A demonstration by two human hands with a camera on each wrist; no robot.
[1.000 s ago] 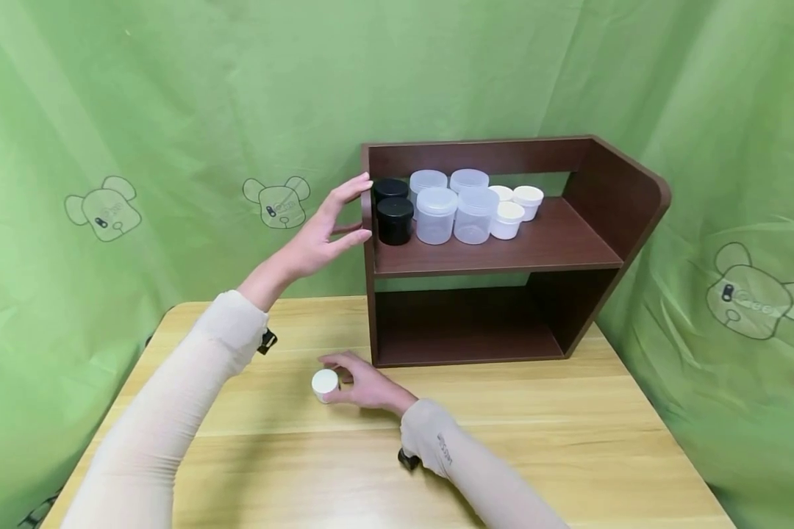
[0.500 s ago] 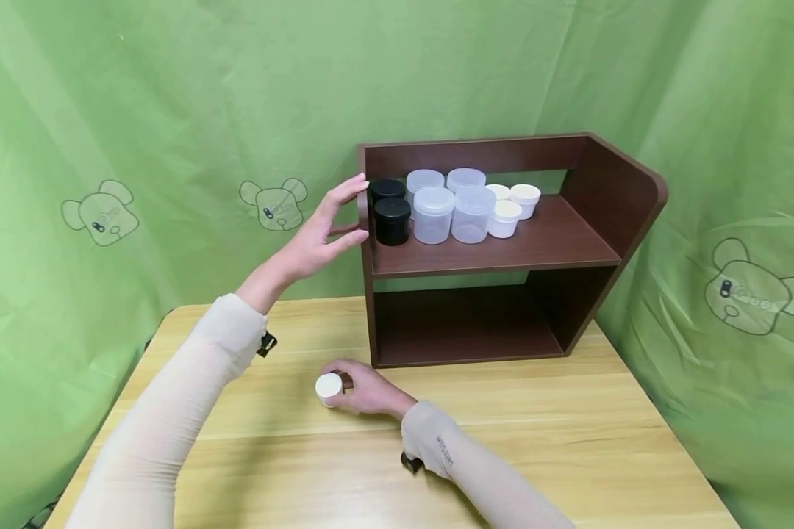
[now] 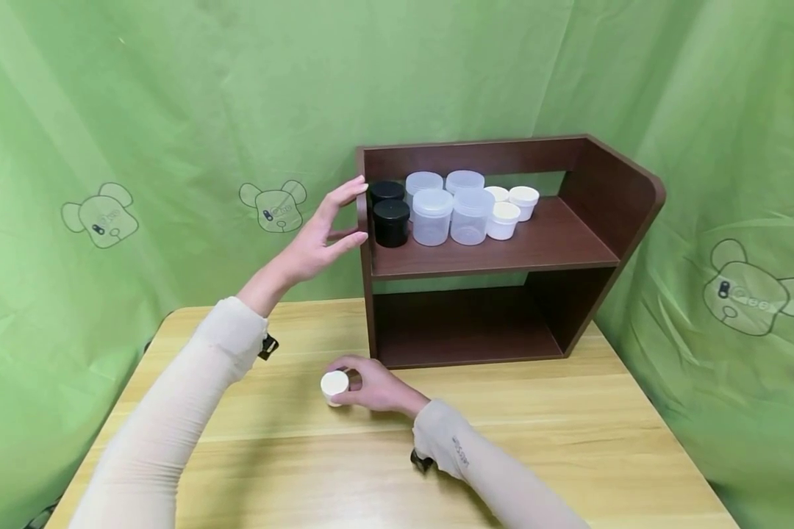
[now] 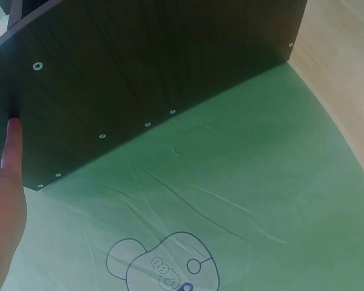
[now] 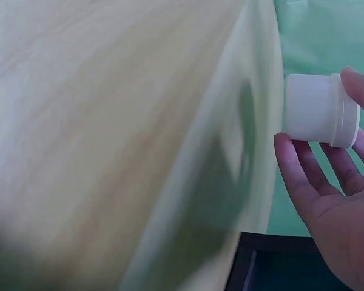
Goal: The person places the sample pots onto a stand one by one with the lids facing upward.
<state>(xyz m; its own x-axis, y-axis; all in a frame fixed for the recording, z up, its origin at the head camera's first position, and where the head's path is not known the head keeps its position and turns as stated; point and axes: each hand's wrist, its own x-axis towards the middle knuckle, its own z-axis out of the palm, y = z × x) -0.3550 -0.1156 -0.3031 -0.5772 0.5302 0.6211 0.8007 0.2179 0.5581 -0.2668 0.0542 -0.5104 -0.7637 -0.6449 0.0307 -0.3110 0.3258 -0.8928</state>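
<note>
My right hand (image 3: 378,386) pinches a small white lidded jar (image 3: 334,386) in front of the shelf's lower left corner. In the right wrist view the white jar (image 5: 315,109) sits between thumb and fingers, just off the table surface. Up at the left, my left hand (image 3: 314,239) touches the outer side panel of the dark brown two-tier shelf (image 3: 496,258) with extended fingers and thumb. The left wrist view shows a finger (image 4: 13,145) against that panel (image 4: 139,66).
On the upper tier stand black jars (image 3: 392,224), several translucent jars (image 3: 432,218) and 3 white jars (image 3: 503,222), right of which the board is bare. A light wooden table (image 3: 291,470) carries the shelf. Green cloth (image 3: 192,95) hangs behind and at the sides.
My right hand has closed its fingers around the white jar and shifted slightly right with it. The left hand stays at the shelf's side.
</note>
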